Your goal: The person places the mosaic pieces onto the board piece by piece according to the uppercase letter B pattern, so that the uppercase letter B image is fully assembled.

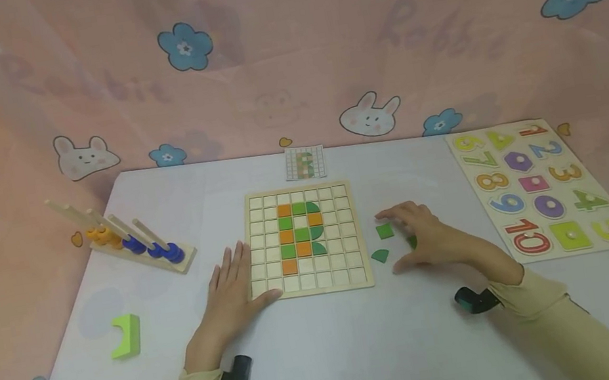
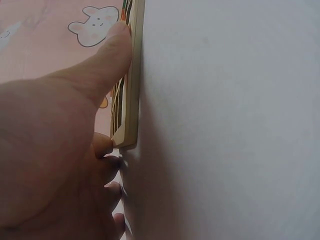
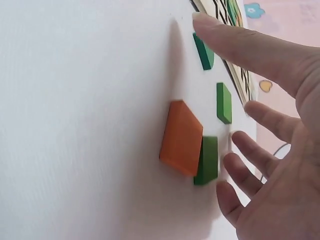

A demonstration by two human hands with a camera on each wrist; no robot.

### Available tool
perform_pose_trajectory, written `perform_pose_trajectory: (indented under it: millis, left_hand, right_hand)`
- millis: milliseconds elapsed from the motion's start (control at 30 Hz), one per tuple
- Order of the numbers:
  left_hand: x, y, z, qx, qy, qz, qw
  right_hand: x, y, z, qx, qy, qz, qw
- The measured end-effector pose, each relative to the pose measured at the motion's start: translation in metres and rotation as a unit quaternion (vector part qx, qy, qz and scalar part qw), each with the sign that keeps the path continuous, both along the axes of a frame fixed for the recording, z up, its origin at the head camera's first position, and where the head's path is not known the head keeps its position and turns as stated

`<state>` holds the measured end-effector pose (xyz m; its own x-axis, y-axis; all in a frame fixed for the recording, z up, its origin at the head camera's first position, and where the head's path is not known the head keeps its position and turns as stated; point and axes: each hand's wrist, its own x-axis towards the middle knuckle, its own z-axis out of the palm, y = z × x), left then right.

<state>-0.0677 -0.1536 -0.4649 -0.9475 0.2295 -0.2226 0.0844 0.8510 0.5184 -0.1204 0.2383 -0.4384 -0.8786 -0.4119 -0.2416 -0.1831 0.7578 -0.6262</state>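
Note:
A wooden grid board (image 1: 366, 260) lies on the table with orange and green square tiles and dark green quarter-circle tiles in its cells. My left hand (image 1: 228, 290) rests at its lower left corner, thumb on the front rim and straight fingers along the left edge. To the right of the board, my right hand (image 1: 428, 237) hovers over loose tiles with spread fingers, holding nothing. Around it lie a green square tile (image 1: 385, 231), a dark green quarter-circle tile (image 1: 380, 256), an orange tile (image 3: 181, 139) and another green tile (image 3: 208, 161), partly hidden behind the orange one.
Behind the board lies a small pattern card (image 1: 305, 163). A number puzzle board (image 1: 527, 158) occupies the right side. At the left are a peg stand (image 1: 190, 258) with yellow and blue rings and a light green arched block (image 1: 133, 335).

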Motion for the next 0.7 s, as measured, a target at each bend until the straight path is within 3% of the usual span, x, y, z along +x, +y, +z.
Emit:
perform_pose_trajectory:
  millis: [300, 700]
  left_hand:
    - [-0.0014, -0.0001, 0.0005, -0.008, -0.014, -0.005, 0.9999]
    - [0.0004, -0.0003, 0.0015, -0.001, -0.004, 0.001, 1.0]
  right_hand:
    - [0.0048, 0.0105, 0.0086, 0.017, -0.019, -0.011, 0.9996]
    - [0.0067, 0.0055, 0.0015, 0.001, 0.027, -0.043, 0.9987]
